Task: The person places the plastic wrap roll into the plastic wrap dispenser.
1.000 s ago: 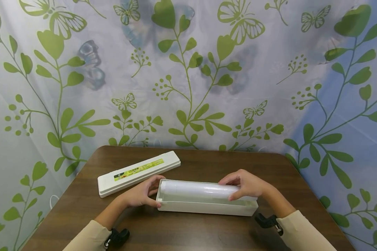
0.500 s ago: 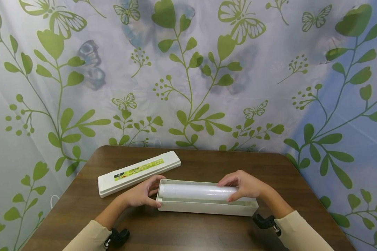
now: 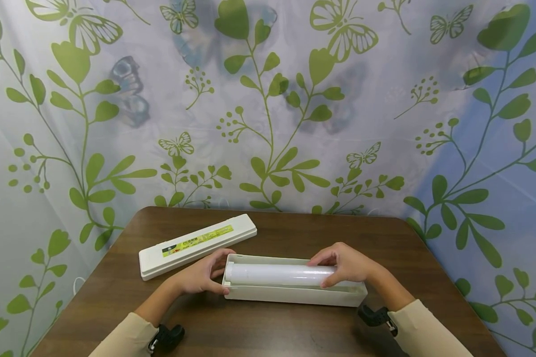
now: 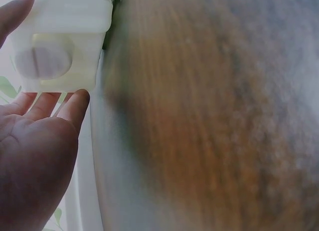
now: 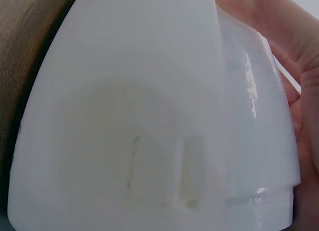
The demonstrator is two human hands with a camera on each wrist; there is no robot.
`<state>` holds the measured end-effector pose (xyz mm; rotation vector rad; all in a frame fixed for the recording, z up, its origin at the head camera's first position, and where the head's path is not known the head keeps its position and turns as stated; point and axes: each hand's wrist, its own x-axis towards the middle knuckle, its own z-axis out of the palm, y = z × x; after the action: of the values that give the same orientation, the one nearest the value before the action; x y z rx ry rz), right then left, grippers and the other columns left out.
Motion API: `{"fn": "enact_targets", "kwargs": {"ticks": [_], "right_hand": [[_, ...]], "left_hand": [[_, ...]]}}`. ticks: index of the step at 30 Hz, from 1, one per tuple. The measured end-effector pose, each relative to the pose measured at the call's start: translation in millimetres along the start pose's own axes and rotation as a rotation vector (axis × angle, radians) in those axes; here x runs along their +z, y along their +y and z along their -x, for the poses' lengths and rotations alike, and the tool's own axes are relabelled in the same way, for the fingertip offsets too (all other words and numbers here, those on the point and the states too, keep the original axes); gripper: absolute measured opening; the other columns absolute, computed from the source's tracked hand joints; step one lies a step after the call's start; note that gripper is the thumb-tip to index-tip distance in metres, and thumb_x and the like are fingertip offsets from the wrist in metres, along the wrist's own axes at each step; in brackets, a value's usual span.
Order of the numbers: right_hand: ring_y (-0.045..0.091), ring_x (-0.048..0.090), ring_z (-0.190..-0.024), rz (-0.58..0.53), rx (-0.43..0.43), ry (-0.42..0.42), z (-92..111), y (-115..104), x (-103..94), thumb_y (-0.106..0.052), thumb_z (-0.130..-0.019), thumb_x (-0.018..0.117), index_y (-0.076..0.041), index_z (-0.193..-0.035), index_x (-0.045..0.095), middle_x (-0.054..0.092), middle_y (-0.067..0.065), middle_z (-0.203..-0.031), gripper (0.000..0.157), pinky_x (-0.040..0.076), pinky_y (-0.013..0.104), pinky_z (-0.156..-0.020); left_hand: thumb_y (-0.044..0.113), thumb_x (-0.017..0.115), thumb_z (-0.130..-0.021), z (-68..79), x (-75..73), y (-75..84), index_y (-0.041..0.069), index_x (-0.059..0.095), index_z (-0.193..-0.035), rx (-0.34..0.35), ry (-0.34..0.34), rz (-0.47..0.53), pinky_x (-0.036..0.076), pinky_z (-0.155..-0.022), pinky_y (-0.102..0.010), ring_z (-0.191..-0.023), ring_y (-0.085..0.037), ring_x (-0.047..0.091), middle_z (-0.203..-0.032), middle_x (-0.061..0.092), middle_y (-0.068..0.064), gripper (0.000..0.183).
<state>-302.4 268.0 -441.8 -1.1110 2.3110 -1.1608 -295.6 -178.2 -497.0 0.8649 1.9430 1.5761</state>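
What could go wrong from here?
1. The right hand grips the roll toward its right end, so the roll's left end could catch inside the box if lifted unevenly.
2. The left hand grips the box at its left end, so a sideways pull might swing it.
3. The lid lies just beyond the left hand and could get bumped.

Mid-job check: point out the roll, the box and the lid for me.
Roll (image 3: 280, 274): head view, middle of its long side.
Box (image 3: 295, 296): head view, outside of its near wall.
Lid (image 3: 198, 242): head view, middle of its top face.
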Motion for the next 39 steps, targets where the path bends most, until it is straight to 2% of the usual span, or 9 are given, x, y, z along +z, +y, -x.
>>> {"fn": "enact_targets", "kwargs": {"ticks": [6, 15, 24, 33, 39], "right_hand": [[0.014, 0.074, -0.1, -0.011, 0.028, 0.0, 0.1, -2.0, 0.5, -0.019, -0.077, 0.091, -0.008, -0.122, 0.074, 0.077, 0.006, -0.115, 0.049, 0.061, 0.028, -0.083], [0.011, 0.072, -0.102, 0.035, -0.065, 0.009, -1.1, 2.3, 1.3, -0.018, -0.077, 0.091, -0.006, -0.121, 0.075, 0.075, 0.007, -0.118, 0.048, 0.061, 0.029, -0.086], [0.009, 0.073, -0.092, 0.118, 0.036, 0.035, 1.4, -1.8, -0.1, -0.029, -0.078, 0.091, -0.013, -0.115, 0.077, 0.078, -0.001, -0.108, 0.043, 0.061, 0.028, -0.081], [0.011, 0.075, -0.098, 0.143, -0.005, 0.043, 2.2, -1.4, 2.2, -0.026, -0.081, 0.088, -0.009, -0.116, 0.078, 0.079, 0.005, -0.11, 0.041, 0.061, 0.027, -0.084], [0.01, 0.074, -0.099, 0.132, 0.025, 0.049, 3.0, 1.8, 4.1, -0.028, -0.08, 0.088, -0.009, -0.117, 0.078, 0.078, 0.006, -0.112, 0.043, 0.06, 0.024, -0.084]], "left_hand": [[0.006, 0.085, -0.083, -0.7, 0.0, 0.8, 0.006, 0.026, -0.153, -0.003, 0.0, 0.001, 0.048, -0.106, -0.023, -0.148, -0.038, 0.037, -0.154, 0.038, -0.021, 0.091], [0.005, 0.084, -0.083, -0.9, 0.1, 2.7, 0.005, 0.026, -0.153, -0.004, -0.004, 0.006, 0.049, -0.105, -0.024, -0.147, -0.038, 0.038, -0.154, 0.038, -0.022, 0.091], [0.006, 0.084, -0.083, -1.0, -0.1, 3.3, 0.004, 0.025, -0.153, -0.016, -0.003, -0.004, 0.049, -0.106, -0.024, -0.146, -0.033, 0.039, -0.155, 0.037, -0.022, 0.092], [0.006, 0.084, -0.083, -2.1, -0.5, 1.7, 0.005, 0.026, -0.152, 0.004, -0.009, -0.011, 0.049, -0.106, -0.025, -0.144, -0.035, 0.041, -0.153, 0.04, -0.022, 0.09], [0.005, 0.084, -0.082, -1.3, -0.4, 2.1, 0.006, 0.026, -0.152, 0.0, -0.009, -0.007, 0.049, -0.106, -0.025, -0.145, -0.036, 0.04, -0.153, 0.039, -0.021, 0.091]]}}
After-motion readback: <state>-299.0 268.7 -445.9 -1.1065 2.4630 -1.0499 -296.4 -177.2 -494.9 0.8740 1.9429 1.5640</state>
